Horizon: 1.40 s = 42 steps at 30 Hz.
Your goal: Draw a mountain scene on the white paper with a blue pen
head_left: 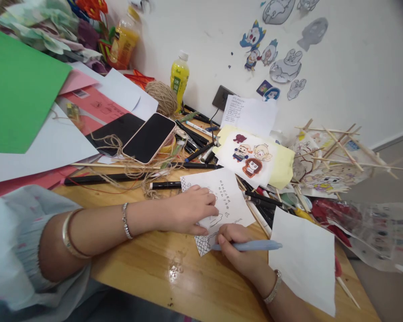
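Observation:
My left hand (190, 210) lies palm down on a small white sheet of paper (233, 201), fingers loosely bent over its left half. Black lines, handwriting and a crosshatched border are drawn on that sheet. My right hand (237, 246) is closed around a light blue pen (258, 245). The pen's front end points left, over the sheet's lower edge; its tip is hard to make out beside my fingers. A blank white sheet (304, 264) rests right of my right hand. A black marker (165, 185) sits at the drawn sheet's upper left.
A phone (150, 137), loose twine (114, 145) and several markers cover the table behind my hands. Farther back stand a twine ball (161, 96) and a yellow drink bottle (179, 80). Coloured drawings (250, 154) and a stick frame (336, 156) are at right; green paper (20, 89) is left.

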Each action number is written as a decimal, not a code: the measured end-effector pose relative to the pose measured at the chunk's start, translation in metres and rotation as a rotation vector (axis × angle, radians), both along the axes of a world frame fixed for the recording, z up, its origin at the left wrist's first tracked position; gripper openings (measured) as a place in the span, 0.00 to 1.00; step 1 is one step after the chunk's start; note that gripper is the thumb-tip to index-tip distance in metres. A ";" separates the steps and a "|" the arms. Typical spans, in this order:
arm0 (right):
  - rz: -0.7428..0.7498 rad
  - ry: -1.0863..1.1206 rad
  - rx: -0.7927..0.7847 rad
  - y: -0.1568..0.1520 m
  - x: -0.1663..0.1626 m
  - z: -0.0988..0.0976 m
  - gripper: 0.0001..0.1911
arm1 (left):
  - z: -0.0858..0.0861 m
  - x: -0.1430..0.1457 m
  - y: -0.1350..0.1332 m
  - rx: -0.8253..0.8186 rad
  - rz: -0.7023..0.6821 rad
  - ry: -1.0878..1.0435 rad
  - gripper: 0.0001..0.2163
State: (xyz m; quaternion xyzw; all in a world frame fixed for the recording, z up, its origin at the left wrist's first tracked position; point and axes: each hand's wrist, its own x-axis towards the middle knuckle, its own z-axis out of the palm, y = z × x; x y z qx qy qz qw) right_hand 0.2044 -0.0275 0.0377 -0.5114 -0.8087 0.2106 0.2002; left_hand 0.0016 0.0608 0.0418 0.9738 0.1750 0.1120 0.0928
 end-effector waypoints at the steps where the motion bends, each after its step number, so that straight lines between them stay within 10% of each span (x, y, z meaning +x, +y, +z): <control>1: 0.003 0.011 -0.005 0.000 0.000 -0.001 0.17 | 0.000 0.000 0.000 0.000 0.000 0.001 0.18; 42: -0.098 0.142 -0.036 0.002 0.007 0.001 0.17 | 0.000 0.000 -0.002 0.034 0.008 -0.012 0.18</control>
